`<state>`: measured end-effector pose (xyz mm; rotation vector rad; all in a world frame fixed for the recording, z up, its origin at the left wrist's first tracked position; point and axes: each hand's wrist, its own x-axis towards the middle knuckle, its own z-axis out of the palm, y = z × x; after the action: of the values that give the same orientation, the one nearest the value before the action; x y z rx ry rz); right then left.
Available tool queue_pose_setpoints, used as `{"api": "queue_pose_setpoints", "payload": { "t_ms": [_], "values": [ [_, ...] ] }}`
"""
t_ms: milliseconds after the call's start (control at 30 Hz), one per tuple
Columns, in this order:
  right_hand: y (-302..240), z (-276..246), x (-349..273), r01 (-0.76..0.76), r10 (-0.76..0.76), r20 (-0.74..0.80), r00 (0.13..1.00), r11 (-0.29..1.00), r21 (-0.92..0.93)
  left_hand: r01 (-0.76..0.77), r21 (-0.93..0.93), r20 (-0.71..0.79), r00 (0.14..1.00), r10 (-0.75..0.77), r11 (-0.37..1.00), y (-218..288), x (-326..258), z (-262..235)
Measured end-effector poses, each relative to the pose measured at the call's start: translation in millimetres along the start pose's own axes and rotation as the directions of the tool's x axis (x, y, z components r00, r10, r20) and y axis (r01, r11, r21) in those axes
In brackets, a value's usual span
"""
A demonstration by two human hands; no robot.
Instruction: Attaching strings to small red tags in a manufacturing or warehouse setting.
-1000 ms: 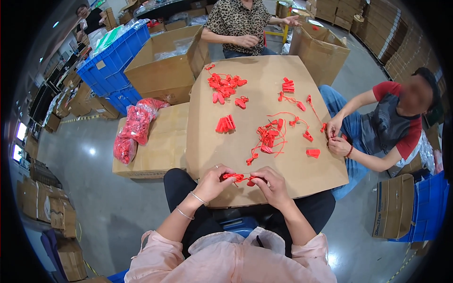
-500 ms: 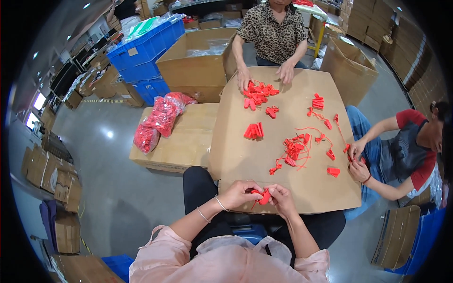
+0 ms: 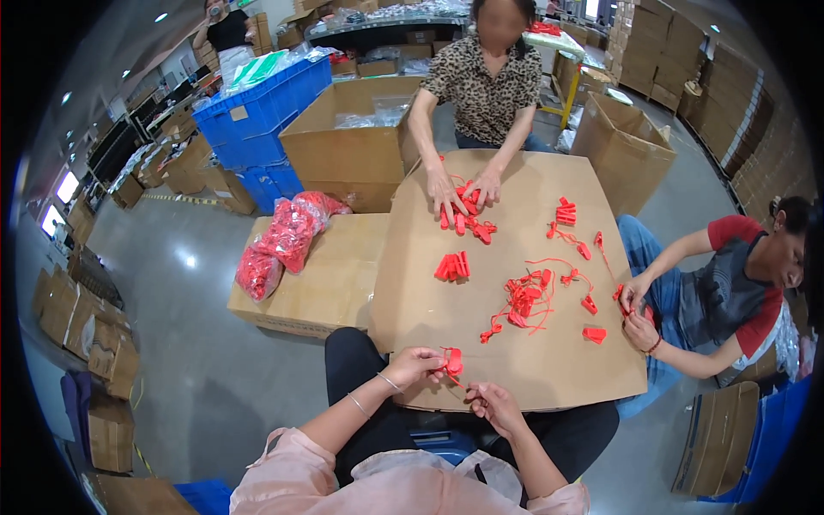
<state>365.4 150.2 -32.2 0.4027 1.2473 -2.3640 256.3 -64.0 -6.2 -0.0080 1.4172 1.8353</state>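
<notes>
At the near edge of the cardboard-topped table (image 3: 412, 292), my left hand (image 3: 417, 366) pinches a small red plastic piece (image 3: 453, 361), shaped rather like a whistle. A thin red cord (image 3: 456, 383) runs from it toward my right hand (image 3: 493, 407). The fingertips of my right hand are pinched together at the cord's end. Beyond my hands lies a tangled heap of red pieces with cords (image 3: 525, 300). To its left is a neat row of red pieces (image 3: 452, 266), and a smaller red stack (image 3: 594, 334) sits to its right.
Across the table a person (image 3: 493, 94) has both hands in a red pile (image 3: 468, 202). Another person (image 3: 730, 283) at the right handles red pieces. Filled plastic bags (image 3: 287, 236) rest on a carton (image 3: 343, 257) at the left, near blue crates (image 3: 257, 107) and an open box (image 3: 343, 142).
My hands have moved apart: the left keeps the red piece, while the right has drawn down and away to the cord's end. The person opposite now has both hands in the pile.
</notes>
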Motion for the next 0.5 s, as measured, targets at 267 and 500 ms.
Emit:
{"api": "queue_pose_setpoints", "payload": {
  "t_ms": [267, 500],
  "values": [
    [8, -7, -7, 0.004, -0.004, -0.034, 0.999, 1.000, 0.024, -0.020, -0.142, -0.003, 1.000, 0.020, 0.990, 6, 42, -1],
    [19, -17, -15, 0.012, -0.007, -0.041, 0.999, 0.993, 0.118, -0.216, -0.186, -0.116, 0.974, 0.197, 0.958, 88, 140, 23]
  ]
}}
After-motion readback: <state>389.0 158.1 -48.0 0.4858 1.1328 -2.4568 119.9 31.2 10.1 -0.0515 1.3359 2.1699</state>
